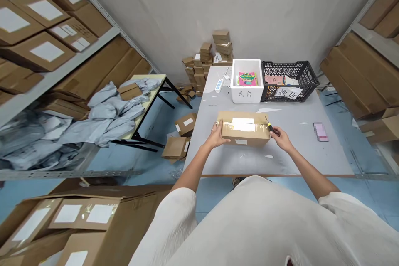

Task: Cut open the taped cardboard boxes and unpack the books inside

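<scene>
A taped cardboard box (254, 132) with white labels lies on the grey-topped table (224, 162) in front of me. My left hand (215, 136) grips its left end, thumb on top and fingers along the near side. In my right hand (280, 138) is a black and yellow utility knife (270, 126), its thin blade pointing up and away at the box's right end. Whether the blade touches the cardboard, I cannot tell. Clear tape runs lengthwise over the box top, partly under the white label.
Behind the box stand a white foam box (247, 94) with booklets and a black plastic crate (307, 85). A power strip (219, 85) lies at the left, a phone-like pink object (321, 132) at the right. Shelves of cartons flank the table; grey parcels (102, 112) cover a side table.
</scene>
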{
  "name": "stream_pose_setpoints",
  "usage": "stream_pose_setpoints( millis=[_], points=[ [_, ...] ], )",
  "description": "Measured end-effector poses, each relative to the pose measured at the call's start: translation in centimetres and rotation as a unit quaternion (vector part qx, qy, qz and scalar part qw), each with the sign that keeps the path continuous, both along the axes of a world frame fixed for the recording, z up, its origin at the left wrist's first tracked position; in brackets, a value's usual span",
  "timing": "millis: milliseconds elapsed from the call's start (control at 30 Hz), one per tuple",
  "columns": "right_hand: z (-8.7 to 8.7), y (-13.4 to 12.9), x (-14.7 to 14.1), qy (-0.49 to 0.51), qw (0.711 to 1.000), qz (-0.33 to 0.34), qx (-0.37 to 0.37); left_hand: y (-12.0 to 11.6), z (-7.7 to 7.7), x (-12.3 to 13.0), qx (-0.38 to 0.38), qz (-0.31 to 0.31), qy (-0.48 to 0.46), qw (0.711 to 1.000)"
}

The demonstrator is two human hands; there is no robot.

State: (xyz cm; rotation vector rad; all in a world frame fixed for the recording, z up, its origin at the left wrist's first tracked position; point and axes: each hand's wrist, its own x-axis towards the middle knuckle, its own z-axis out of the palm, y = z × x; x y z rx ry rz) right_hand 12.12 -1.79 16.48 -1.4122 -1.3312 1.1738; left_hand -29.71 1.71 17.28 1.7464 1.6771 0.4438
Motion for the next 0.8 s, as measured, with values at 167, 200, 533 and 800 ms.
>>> stream_pose_setpoints(
  millis=[167, 200, 533, 800],
  points=[
    [0.6, -0.1, 0.3, -0.001, 0.999, -0.035, -0.015, -0.1, 0.9, 0.0, 0.005, 0.002, 0.027, 1.000],
    [0.9, 0.1, 0.5, -0.007, 0.999, -0.044, -0.017, -0.1, 1.3, 0.1, 0.003, 0.003, 0.028, 1.000],
    [2.5, 2.6, 3.8, -0.049, 0.992, -0.116, -0.023, 2.4, 2.7, 2.1, -0.088, -0.015, -0.031, 0.996],
    [0.9, 3.4, 3.7, 0.010, 0.990, -0.138, -0.041, 6.4, 1.7, 4.9, -0.125, 0.044, -0.124, 0.983]
  ],
)
